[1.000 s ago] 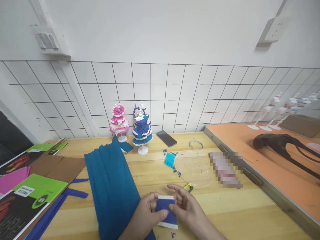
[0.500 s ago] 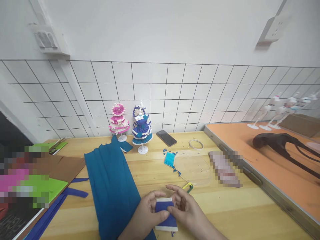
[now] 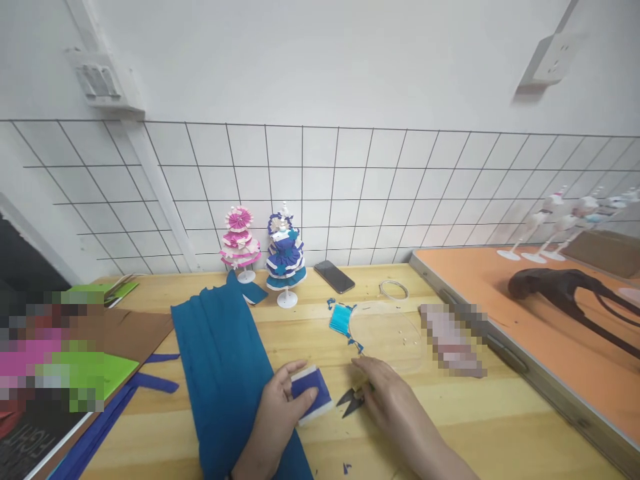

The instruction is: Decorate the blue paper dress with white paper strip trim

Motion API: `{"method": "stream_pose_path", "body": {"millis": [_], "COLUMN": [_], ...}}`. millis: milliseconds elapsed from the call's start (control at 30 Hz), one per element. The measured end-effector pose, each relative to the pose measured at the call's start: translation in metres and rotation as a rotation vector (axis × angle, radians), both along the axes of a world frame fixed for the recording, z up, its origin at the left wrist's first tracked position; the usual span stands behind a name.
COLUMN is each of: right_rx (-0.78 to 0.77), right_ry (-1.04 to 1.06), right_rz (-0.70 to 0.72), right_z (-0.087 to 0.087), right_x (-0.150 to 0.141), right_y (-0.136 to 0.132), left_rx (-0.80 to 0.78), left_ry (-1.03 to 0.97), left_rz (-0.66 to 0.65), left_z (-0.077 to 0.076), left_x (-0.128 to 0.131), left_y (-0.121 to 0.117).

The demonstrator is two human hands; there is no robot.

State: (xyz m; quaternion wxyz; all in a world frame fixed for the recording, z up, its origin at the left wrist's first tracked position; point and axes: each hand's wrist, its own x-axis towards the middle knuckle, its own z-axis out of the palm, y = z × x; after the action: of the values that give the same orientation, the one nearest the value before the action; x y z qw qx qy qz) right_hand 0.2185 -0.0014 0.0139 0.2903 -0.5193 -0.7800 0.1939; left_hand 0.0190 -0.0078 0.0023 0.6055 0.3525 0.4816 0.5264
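Note:
My left hand (image 3: 286,407) is closed on a small blue folded piece (image 3: 311,392) with white edges, the thumb lying across its face. To its right, my right hand (image 3: 390,400) wraps round the yellow-handled thread snips (image 3: 353,401), whose two dark blades stand apart and point at the blue piece without touching it. Under my left forearm spreads a long teal sheet of crepe-like material (image 3: 225,373). Small blue scraps (image 3: 347,468) lie on the wooden table (image 3: 450,433) in front of me.
A bright blue pleated piece (image 3: 341,319), a clear round plate (image 3: 385,327), a ring (image 3: 394,289) and a phone (image 3: 334,276) lie farther back. Two small dress stands, pink (image 3: 240,240) and blue (image 3: 286,257), are near the wall. An orange board (image 3: 550,320) with a raised metal edge borders the right.
My right hand has let go of the blue piece and taken hold of the snips. My left hand has moved left and up with the piece, which is now tilted.

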Motion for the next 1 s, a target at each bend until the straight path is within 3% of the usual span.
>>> {"method": "stream_pose_path", "body": {"millis": [200, 333, 433, 533, 733, 833, 1000], "right_rx": [-0.013, 0.057, -0.003, -0.11, -0.488, -0.666, -0.48], "right_ry": [-0.342, -0.431, -0.422, -0.26, 0.397, 0.592, 0.617], "right_rz": [0.08, 0.108, 0.08, 0.018, 0.025, -0.108, -0.188], "right_z": [0.001, -0.007, -0.009, -0.003, 0.014, 0.008, -0.01], "right_x": [0.0, 0.003, 0.007, 0.008, -0.012, -0.023, -0.032], "right_y": [0.001, 0.002, 0.004, 0.004, -0.009, -0.016, -0.017], "left_rx": [0.007, 0.011, -0.014, -0.053, -0.068, -0.045, 0.025], "left_ry": [0.013, -0.035, -0.125, -0.182, -0.183, -0.147, 0.005], "left_rz": [0.159, 0.207, 0.204, 0.211, 0.242, 0.227, 0.106], "left_z": [0.006, 0.005, 0.007, 0.01, 0.014, 0.014, 0.005], "left_x": [-0.005, -0.005, -0.005, -0.004, -0.004, -0.002, 0.008], "left_y": [0.001, 0.0, -0.001, -0.002, -0.002, -0.003, -0.01]}}
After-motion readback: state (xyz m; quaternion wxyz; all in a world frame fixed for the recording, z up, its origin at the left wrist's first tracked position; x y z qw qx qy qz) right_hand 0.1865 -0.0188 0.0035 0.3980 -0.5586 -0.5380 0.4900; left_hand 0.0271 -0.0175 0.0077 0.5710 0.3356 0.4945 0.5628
